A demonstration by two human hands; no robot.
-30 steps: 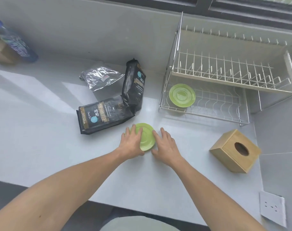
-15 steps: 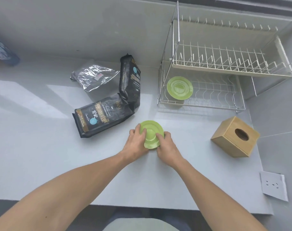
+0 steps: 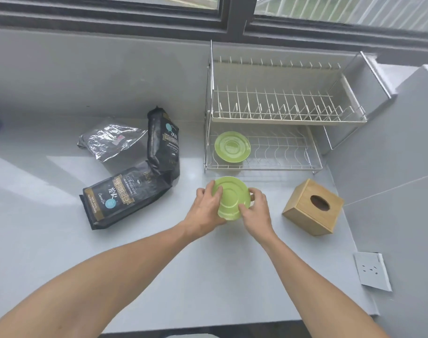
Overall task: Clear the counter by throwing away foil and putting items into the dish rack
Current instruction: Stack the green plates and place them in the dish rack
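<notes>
Silver foil lies crumpled at the far left of your counter, near the back wall. Just right of it, two black bags: one bag stands upright, the flat bag lies in front, its top end touching the upright one's base.

Your left hand grips the left rim of the saucer, fingers curled over the edge, thumb under or behind it, can't tell which. Saucer is green, tilted so its face points at you, held in front of the rack, apart from it. Can't tell if its lower edge touches the counter. Your right hand pinches the right rim, fingers curled round the far edge, thumb on the near face.

Rack is two-tier wire, against the back wall under the window. Second green saucer sits at the left end of the lower tier, face up.

Right of your hands, a wooden tissue box stands on the counter, well apart from the saucer. Far right, a white socket plate on the side wall.
</notes>
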